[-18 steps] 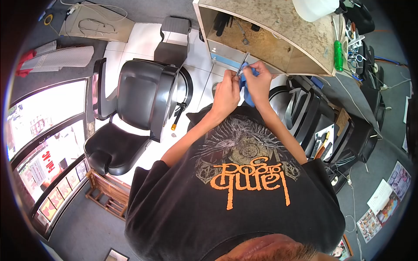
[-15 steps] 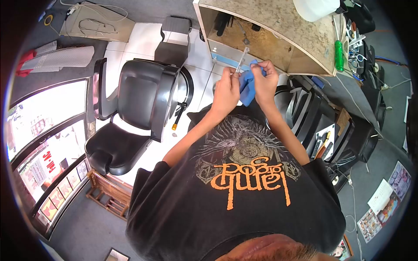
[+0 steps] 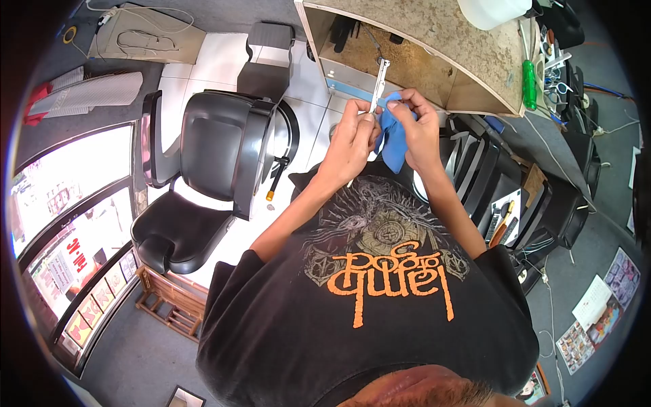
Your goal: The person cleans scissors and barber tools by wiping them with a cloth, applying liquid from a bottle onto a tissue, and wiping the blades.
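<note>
My left hand (image 3: 349,144) is closed around a slim silver straight razor (image 3: 380,81), which points up and slightly right past my fingertips. Its lower part is hidden in my grip. My right hand (image 3: 422,130) pinches a crumpled blue cloth (image 3: 395,146) that hangs down between the two hands. An edge of the cloth lies close beside the razor; whether they touch I cannot tell. Both hands are held in front of my black T-shirt (image 3: 386,298), near the wooden counter.
Ahead is an open-fronted wooden cabinet (image 3: 434,30) with a green-handled screwdriver (image 3: 529,85) at its right edge and a white container (image 3: 491,10) on top. A black barber chair (image 3: 217,146) stands left. To the right are black chairs (image 3: 475,163) and loose cables (image 3: 550,319).
The razor now stands more upright and shows more clearly. My right hand has shifted slightly down and right with the blue cloth, which hangs more open.
</note>
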The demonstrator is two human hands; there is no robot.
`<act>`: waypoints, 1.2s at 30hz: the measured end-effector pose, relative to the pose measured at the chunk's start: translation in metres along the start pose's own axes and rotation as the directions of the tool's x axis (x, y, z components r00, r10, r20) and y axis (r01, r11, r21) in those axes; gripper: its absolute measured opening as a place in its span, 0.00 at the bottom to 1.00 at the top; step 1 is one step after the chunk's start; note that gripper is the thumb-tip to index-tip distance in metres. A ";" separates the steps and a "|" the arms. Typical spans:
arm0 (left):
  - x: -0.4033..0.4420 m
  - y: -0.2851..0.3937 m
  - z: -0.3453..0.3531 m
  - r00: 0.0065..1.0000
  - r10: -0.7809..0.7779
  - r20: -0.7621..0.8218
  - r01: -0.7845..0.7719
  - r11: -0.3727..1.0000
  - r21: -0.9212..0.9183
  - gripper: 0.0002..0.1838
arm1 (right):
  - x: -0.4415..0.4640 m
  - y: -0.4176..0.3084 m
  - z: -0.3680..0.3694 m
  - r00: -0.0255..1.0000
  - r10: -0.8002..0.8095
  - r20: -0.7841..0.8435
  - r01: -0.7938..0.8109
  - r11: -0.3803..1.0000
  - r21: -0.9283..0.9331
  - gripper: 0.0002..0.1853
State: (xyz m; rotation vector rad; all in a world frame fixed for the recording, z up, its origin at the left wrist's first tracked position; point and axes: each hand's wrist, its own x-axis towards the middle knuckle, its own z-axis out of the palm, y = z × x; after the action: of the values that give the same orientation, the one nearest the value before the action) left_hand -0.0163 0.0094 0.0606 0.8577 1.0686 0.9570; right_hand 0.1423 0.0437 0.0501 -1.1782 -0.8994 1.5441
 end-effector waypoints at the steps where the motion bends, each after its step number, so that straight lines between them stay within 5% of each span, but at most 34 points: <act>1: 0.000 0.001 0.000 1.000 0.009 -0.011 -0.009 1.000 0.025 0.08 | -0.001 -0.001 0.002 1.000 -0.005 0.006 0.005 1.000 -0.014 0.10; 12: 0.002 -0.010 0.001 0.974 0.224 -0.020 -0.193 0.880 0.434 0.07 | -0.002 0.002 0.008 0.999 -0.005 0.038 0.010 0.989 -0.147 0.07; 19: -0.003 -0.004 0.001 0.991 0.130 -0.014 -0.115 0.917 0.382 0.14 | 0.010 -0.010 -0.003 0.992 0.070 -0.106 -0.073 0.997 -0.032 0.05; 24: 0.018 0.002 -0.024 0.980 0.144 -0.140 -0.088 0.935 0.344 0.16 | 0.017 -0.018 -0.016 0.942 0.233 0.242 -0.155 0.941 -0.301 0.06; 29: 0.023 0.024 -0.037 1.000 0.006 -0.013 0.001 0.890 0.456 0.17 | 0.018 -0.011 -0.019 0.909 0.293 0.295 -0.132 0.877 -0.462 0.09; 36: 0.023 0.000 -0.037 0.998 0.026 -0.050 -0.009 0.951 0.310 0.16 | 0.016 0.003 -0.012 0.905 0.312 0.290 -0.168 0.887 -0.430 0.09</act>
State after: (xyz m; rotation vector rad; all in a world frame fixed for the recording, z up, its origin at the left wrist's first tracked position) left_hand -0.0478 0.0350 0.0441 1.1042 1.2808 0.8422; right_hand 0.1517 0.0587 0.0396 -1.3617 -1.3983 1.8759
